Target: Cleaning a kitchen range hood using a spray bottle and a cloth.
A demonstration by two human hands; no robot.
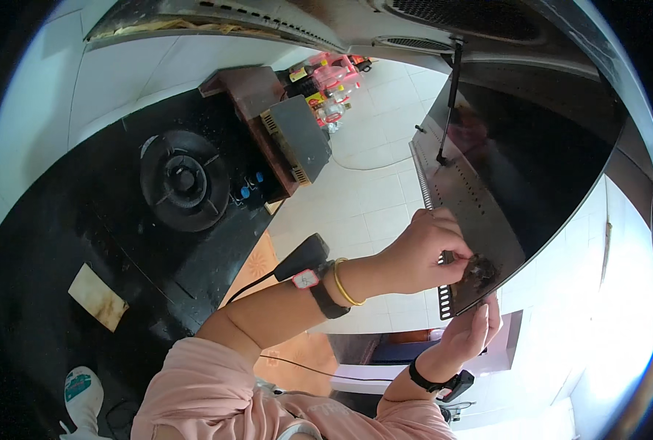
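The hinged panel (502, 220) of a range hood hangs down at the right, with dark glass and a perforated metal strip. My left hand (436, 250), a gold bangle at its wrist, pinches a dark scouring pad (481, 270), possibly steel wool. The pad rests against the panel's metal face near its lower corner. Below that corner my right hand (477, 327) holds the panel's edge, its fingers partly hidden behind it. A thin black strut (451, 104) links the panel to the hood body (326, 22) above.
On the left is a black cooktop (139, 264) with a round burner (185, 176). A stained pale sponge or cloth (100, 297) and a white bottle (83, 390) lie there. A grey vented box (299, 137) stands beyond, near several plastic bottles (329, 88). Black devices are strapped to both wrists.
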